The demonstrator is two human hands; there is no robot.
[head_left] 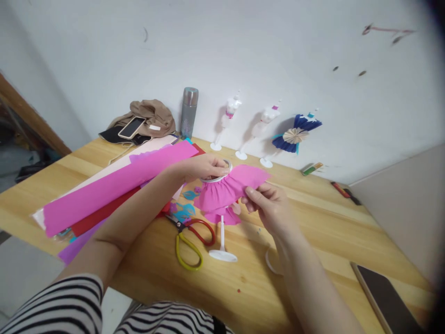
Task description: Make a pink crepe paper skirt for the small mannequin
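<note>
My left hand (pixel 212 167) pinches the gathered top of a strip of pink crepe paper (pixel 217 194), where a white ring, apparently a tape roll (pixel 207 180), lies along the edge. Between thumb and fingers, my right hand (pixel 269 204) grips the paper's right side, fanning it out. Behind the paper rises a small doll stand (pixel 222 236) with a round white base; its upper part is hidden. Scissors (pixel 187 232) with one red and one yellow handle lie left of the base. Blue and purple paper cutouts (pixel 184 211) are scattered beside them.
Pink, red and purple paper sheets (pixel 104 195) cover the left side. Two white mannequins (pixel 227 123) and one in a blue paper dress (pixel 295 132) stand along the wall. Nearby are a thermos (pixel 189 113), a brown cloth (pixel 153 116) and a phone (pixel 385 294).
</note>
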